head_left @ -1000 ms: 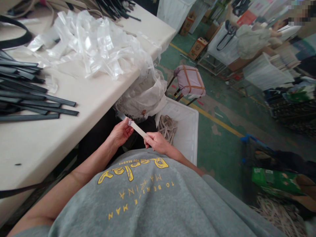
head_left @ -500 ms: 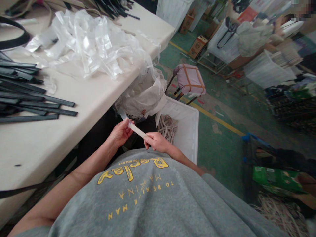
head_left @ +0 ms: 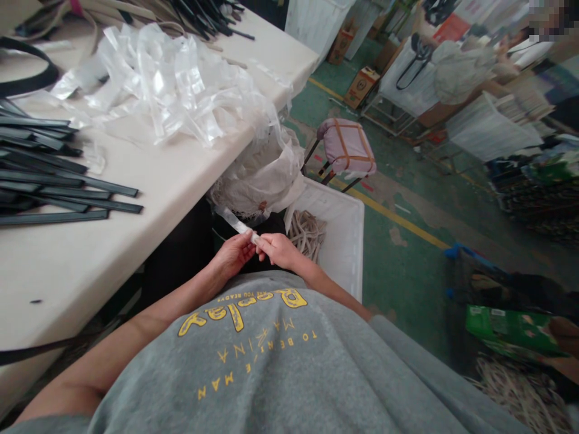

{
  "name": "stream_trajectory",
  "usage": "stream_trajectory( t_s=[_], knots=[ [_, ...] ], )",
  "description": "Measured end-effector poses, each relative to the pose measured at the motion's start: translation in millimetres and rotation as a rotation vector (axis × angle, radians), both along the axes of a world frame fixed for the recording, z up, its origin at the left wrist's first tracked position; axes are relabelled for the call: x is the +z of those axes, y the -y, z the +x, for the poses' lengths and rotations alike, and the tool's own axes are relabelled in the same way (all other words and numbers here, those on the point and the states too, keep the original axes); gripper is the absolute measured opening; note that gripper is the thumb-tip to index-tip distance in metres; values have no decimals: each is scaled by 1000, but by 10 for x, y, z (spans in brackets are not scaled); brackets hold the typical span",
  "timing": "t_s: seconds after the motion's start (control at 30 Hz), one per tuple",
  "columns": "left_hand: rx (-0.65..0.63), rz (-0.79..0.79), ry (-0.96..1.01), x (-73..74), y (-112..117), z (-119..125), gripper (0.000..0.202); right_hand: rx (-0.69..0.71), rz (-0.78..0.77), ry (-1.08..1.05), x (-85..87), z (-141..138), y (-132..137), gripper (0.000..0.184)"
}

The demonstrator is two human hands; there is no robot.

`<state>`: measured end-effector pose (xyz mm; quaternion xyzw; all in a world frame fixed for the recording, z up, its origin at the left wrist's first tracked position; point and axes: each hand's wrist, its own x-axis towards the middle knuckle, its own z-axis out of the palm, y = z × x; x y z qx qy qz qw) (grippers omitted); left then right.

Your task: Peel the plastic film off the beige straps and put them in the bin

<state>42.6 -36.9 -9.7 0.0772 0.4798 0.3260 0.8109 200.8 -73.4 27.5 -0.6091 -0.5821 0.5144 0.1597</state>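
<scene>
Clear plastic film: a narrow length [head_left: 232,219] runs out beyond the left grip, slanting up towards the tabletop edge; its far end lies against the bag in this view, and contact there cannot be told.
Left grip: the left hand [head_left: 234,254] is closed to a narrow pinch on the film, thumb uppermost, probably to keep the thin material from slipping.
Right grip: the right hand [head_left: 280,250] is pinched tight on the pale strip [head_left: 255,239], just beside the left fingertips; so close a hold seems meant for fine control.
Pale strip: only a short bit shows, between the two grips; whether it sits inside the film is hidden by the fingers.
Grey shirt: its front [head_left: 253,337] lies just behind both grips, the work being held near the body, likely for steadiness.
White tabletop: its bare edge [head_left: 149,211] runs left of the grips and would limit a sideways swing.
Loose film heap: the pile [head_left: 176,90] lies on the tabletop, ahead and left of the grips, seemingly within reach.
Dark strips: a bundle [head_left: 67,193] lies farther left.
Translucent bag: it bulges [head_left: 260,175] just beyond the grips, crowding forward movement.
White bin: its wall [head_left: 346,241] stands right of the grips, beige cords [head_left: 307,232] inside.
Padded stool: the seat [head_left: 346,144] is well beyond the right grip.
</scene>
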Motion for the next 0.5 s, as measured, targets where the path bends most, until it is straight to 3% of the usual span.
stream_trajectory(
  t_s=[0.13, 0.23, 0.37, 0.5],
  knots=[
    [147, -74, 25, 41, 28, -5, 15, -54, 213, 101, 416, 198, 164, 21],
    [123, -118, 105, 104, 106, 30, 12, -55, 316, 137, 633, 254, 248, 25],
    [2, -130, 196, 156, 226, 123, 12, -23, 313, 243, 554, 101, 156, 28],
    [83, -136, 154, 226, 227, 94, 13, -7, 287, 184, 613, 149, 169, 44]
  ],
)
